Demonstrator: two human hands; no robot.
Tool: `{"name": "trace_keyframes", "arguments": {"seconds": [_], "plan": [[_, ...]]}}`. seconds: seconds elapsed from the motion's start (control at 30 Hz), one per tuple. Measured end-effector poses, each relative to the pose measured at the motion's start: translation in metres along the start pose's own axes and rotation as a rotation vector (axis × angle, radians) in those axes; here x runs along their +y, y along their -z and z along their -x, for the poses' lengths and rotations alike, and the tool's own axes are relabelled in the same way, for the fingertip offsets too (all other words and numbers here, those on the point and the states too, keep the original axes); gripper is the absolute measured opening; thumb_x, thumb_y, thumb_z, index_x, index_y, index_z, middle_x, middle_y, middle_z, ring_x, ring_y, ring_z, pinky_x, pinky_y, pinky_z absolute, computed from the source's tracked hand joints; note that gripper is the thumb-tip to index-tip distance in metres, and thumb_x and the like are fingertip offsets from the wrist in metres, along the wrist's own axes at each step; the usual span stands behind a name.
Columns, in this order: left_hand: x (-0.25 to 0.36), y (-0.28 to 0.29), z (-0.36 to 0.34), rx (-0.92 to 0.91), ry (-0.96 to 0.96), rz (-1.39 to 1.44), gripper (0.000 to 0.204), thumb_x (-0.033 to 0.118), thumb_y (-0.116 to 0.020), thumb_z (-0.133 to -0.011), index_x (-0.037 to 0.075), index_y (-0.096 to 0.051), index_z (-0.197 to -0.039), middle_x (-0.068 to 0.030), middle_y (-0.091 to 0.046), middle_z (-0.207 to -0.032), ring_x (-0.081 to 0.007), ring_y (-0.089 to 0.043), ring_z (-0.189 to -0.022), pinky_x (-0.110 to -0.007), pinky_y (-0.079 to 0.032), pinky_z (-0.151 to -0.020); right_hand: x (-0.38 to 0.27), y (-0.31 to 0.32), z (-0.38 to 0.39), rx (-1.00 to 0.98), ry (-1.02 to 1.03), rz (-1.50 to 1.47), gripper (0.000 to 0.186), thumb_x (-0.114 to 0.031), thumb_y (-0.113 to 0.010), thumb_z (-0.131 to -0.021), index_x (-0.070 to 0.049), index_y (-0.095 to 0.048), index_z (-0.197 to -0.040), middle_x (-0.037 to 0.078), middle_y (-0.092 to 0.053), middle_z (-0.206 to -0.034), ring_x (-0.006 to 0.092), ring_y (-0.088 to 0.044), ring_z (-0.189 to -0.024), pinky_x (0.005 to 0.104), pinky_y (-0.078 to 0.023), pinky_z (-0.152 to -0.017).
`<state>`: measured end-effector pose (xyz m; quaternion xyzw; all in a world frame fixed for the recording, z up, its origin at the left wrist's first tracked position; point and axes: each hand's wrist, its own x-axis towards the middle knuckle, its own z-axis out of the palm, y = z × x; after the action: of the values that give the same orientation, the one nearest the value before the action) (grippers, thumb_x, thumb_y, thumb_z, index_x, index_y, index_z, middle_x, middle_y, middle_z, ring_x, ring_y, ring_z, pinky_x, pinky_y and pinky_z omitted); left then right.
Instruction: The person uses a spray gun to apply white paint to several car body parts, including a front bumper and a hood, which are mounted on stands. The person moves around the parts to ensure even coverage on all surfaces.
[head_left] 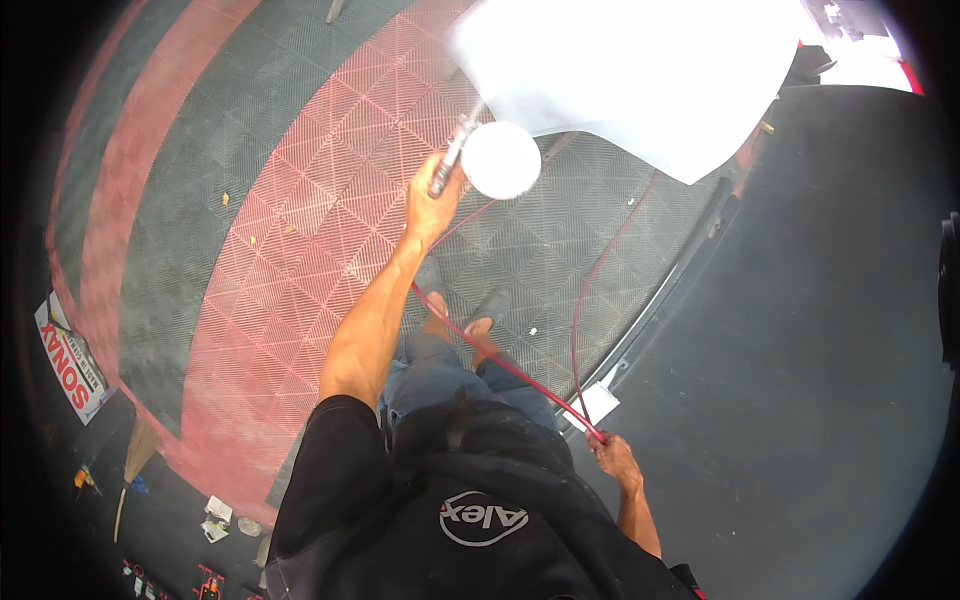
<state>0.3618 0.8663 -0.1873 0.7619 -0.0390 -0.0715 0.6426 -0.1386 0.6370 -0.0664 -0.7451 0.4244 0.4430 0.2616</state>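
Note:
My left hand [432,203] is stretched forward, its fingers wrapped round a spray gun [452,160] with a metal body. A round white cup [502,160] sits on the gun's right side, its top glaring in the light. Just beyond the gun is a large white panel [630,75], so overexposed that its surface detail is lost. Low on the right, my right hand [615,460] is closed on a thin red hose [505,366]. One run of hose leads up toward the gun, another loops away toward the white panel.
Red and dark grey ribbed floor tiles [290,240] lie around my feet. A broad dark surface [800,330] with a raised edge fills the right side. A printed sign [72,362], a broom [138,450] and small litter [216,518] are at the left.

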Motion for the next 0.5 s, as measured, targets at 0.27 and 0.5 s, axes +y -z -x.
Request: {"name": "trace_keyframes", "arguments": {"seconds": [0.27, 0.5], "plan": [[-0.016, -0.015, 0.031, -0.386, -0.031, -0.088, 0.03, 0.031, -0.075, -0.095, 0.006, -0.07, -0.111, -0.0067, -0.06, -0.069, -0.0126, -0.057, -0.062, -0.031, -0.047, -0.057, -0.001, -0.009, -0.022, -0.007, 0.061, 0.066, 0.038, -0.04, -0.063, -0.098, -0.004, -0.074, -0.104, 0.021, -0.072, -0.089, 0.0398, -0.069, -0.094, 0.0477, -0.053, -0.086], [-0.048, 0.015, -0.008, -0.111, 0.013, 0.0, 0.025, 0.029, -0.073, -0.098, 0.007, -0.07, -0.108, 0.005, -0.052, -0.067, -0.0054, -0.047, -0.058, -0.028, -0.039, -0.051, -0.018, -0.018, -0.036, -0.037, 0.088, 0.112, 0.046, -0.049, -0.059, -0.1, -0.005, -0.072, -0.098, 0.013, -0.072, -0.084, 0.0323, -0.071, -0.086, 0.0429, -0.054, -0.082]]}}
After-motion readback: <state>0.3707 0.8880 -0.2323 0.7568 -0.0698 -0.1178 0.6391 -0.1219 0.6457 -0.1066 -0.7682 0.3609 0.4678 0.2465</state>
